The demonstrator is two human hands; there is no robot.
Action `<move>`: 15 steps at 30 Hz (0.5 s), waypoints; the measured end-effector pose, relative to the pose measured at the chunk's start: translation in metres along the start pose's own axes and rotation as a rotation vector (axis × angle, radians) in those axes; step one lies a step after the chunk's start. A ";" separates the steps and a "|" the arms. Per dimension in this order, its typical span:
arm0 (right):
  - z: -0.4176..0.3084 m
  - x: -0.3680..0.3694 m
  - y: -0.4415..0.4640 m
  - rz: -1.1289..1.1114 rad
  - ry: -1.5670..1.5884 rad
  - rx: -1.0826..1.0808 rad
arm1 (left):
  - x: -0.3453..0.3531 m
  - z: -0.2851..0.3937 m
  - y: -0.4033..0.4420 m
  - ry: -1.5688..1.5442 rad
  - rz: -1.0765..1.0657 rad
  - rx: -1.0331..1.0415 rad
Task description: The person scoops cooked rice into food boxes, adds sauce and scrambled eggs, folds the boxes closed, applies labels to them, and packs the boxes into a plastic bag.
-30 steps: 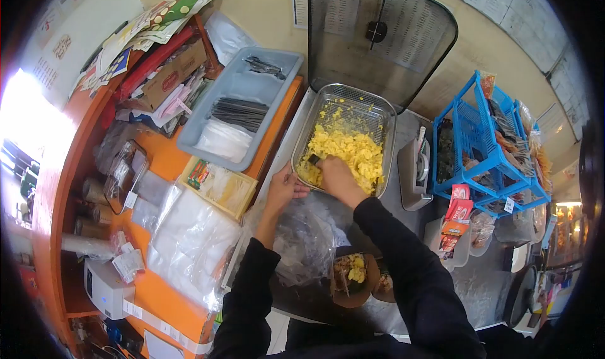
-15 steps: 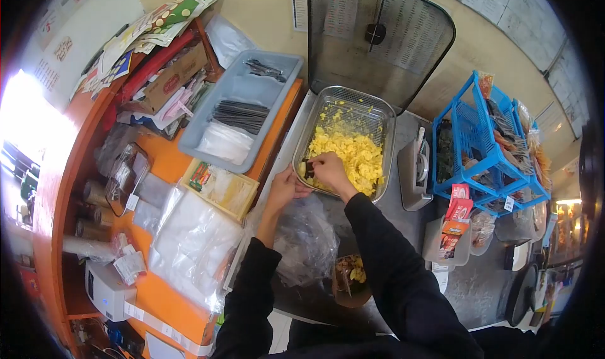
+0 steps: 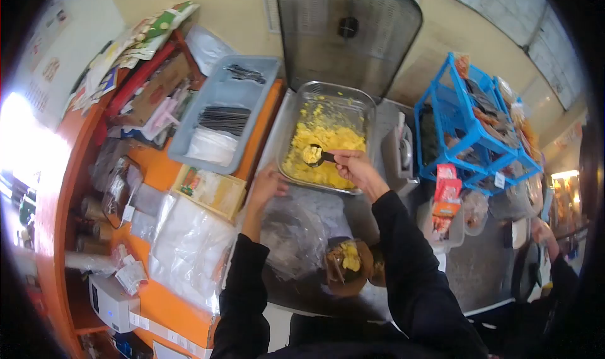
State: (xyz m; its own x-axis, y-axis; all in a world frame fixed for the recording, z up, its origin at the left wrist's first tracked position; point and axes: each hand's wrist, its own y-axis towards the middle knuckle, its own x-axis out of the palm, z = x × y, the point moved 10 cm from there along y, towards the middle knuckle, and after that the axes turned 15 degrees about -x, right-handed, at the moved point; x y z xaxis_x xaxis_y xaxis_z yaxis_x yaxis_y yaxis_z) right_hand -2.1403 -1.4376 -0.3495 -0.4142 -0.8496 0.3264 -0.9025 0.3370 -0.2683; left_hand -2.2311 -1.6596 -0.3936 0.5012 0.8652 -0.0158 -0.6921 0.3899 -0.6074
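Observation:
My right hand (image 3: 354,168) grips the handle of a black measuring scoop (image 3: 327,157). Yellow crumbled food (image 3: 312,153), which looks like scrambled egg, fills its round bowl above the tray. Beneath it, the steel tray (image 3: 373,116) holds a loose heap of the same yellow food (image 3: 337,137). My left hand (image 3: 270,184) is at the tray's front left corner, slightly blurred, fingers loosely apart; whether it touches the rim I cannot tell. Nearer to me, a brown paper bowl (image 3: 345,284) contains yellow pieces and brownish food. Crumpled clear plastic (image 3: 293,236) lies left of that bowl.
A dark mesh cover (image 3: 350,56) stands upright behind the tray. To the left are a grey-blue cutlery bin (image 3: 175,148) and plastic bags (image 3: 189,252). Rightward stand a blue basket rack (image 3: 463,160) and red packets (image 3: 447,189). Another person's hand (image 3: 542,232) shows at far right.
My right hand has lifted the scoop, now full, out of the yellow heap. My left hand has shifted from gripping the tray's edge. Another person's arm has appeared at right.

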 end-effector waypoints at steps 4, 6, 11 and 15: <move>-0.061 -0.032 -0.087 -0.027 -0.030 -0.170 | -0.035 -0.005 0.017 0.314 0.316 0.203; -0.088 -0.050 -0.147 0.101 -0.082 -0.225 | -0.042 0.002 0.002 0.216 0.380 0.342; -0.096 -0.096 -0.281 0.367 -0.287 -0.238 | -0.049 0.017 -0.028 0.357 0.523 0.432; -0.051 -0.111 -0.343 0.464 -0.509 -0.205 | -0.033 0.038 -0.059 0.177 0.438 0.383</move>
State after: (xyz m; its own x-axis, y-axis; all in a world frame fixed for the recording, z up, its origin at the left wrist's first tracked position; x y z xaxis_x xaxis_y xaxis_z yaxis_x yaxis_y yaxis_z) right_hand -1.7906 -1.4385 -0.2476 -0.6997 -0.6669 -0.2562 -0.6710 0.7366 -0.0848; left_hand -2.2267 -1.6992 -0.3274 0.1831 0.9180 -0.3518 -0.9748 0.1233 -0.1857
